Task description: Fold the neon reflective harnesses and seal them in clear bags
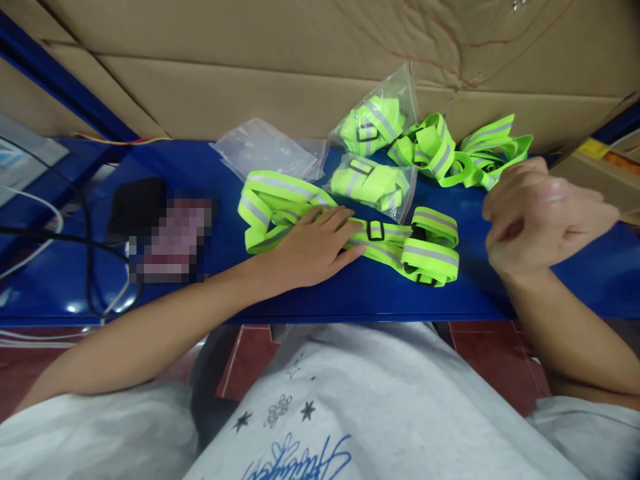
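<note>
A neon-yellow reflective strap (280,193) with grey stripes and black buckles lies across the blue surface, loosely looped at its left end and coiled at its right. My left hand (323,243) rests flat on its middle, fingers spread and pointing right. To the right of the strap, my right hand (545,217) is raised with its fingers curled into a loose fist; nothing shows sticking out of it. Just beyond my left hand lies a clear bag (373,183) with a folded strap inside. Another bagged strap (373,127) leans behind that one.
Loose neon straps (435,150) lie at the back right, against brown cardboard (250,87). Clear plastic bags (265,150) are stacked at the back. On the left are a blurred-out phone-like object (175,237), a black item (135,207) and cables (90,267).
</note>
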`<state>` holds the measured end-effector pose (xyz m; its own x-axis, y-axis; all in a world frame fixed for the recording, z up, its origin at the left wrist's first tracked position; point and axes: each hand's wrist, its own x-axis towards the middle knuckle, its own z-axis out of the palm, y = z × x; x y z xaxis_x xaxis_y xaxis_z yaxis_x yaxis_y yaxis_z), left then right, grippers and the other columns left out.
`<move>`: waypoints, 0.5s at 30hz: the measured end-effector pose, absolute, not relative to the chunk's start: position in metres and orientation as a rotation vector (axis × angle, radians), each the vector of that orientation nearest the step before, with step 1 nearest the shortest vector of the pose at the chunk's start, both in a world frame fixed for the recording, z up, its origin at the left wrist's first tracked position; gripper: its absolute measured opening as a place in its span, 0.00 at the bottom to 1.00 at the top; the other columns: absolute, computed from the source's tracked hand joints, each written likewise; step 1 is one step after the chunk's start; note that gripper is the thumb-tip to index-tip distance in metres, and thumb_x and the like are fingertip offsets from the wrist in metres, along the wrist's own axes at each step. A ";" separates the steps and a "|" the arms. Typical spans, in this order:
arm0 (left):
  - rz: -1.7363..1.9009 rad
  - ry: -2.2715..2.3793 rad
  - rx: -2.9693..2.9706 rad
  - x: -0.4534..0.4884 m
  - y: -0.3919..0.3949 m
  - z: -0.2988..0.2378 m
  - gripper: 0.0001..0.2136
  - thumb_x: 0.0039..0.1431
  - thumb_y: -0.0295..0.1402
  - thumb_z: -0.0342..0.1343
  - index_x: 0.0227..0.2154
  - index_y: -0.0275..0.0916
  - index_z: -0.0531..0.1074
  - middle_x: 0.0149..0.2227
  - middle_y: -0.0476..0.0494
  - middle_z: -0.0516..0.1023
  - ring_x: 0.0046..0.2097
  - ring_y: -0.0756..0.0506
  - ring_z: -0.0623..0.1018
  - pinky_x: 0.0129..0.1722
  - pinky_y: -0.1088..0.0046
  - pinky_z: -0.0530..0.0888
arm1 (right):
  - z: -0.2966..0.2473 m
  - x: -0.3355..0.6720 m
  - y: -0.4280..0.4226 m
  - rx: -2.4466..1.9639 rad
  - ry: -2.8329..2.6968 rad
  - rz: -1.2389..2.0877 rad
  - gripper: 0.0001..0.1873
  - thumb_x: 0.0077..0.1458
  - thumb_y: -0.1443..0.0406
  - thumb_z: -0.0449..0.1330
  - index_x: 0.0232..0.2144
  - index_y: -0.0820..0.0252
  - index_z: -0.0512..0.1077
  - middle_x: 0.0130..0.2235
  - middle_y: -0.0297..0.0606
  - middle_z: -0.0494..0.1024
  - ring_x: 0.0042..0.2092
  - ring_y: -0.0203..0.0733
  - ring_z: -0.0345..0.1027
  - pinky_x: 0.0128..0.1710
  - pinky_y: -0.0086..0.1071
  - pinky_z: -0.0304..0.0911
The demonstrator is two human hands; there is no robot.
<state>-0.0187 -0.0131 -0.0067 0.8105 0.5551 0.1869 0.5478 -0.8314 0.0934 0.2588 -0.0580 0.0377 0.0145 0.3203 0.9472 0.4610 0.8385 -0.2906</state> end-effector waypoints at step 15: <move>0.116 0.644 2.966 -0.017 -0.014 -0.010 0.29 0.75 0.48 0.40 0.71 0.37 0.55 0.75 0.37 0.52 0.75 0.37 0.56 0.75 0.53 0.54 | 0.036 0.255 -0.053 -0.847 -2.667 0.170 0.06 0.63 0.64 0.58 0.35 0.56 0.75 0.37 0.35 0.82 0.45 0.45 0.75 0.58 0.46 0.55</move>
<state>-0.0173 -0.0139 -0.0105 0.9074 0.4170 0.0522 0.4091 -0.9049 0.1174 0.2549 -0.0534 0.0358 -0.7661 0.5787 0.2797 0.5386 0.8155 -0.2119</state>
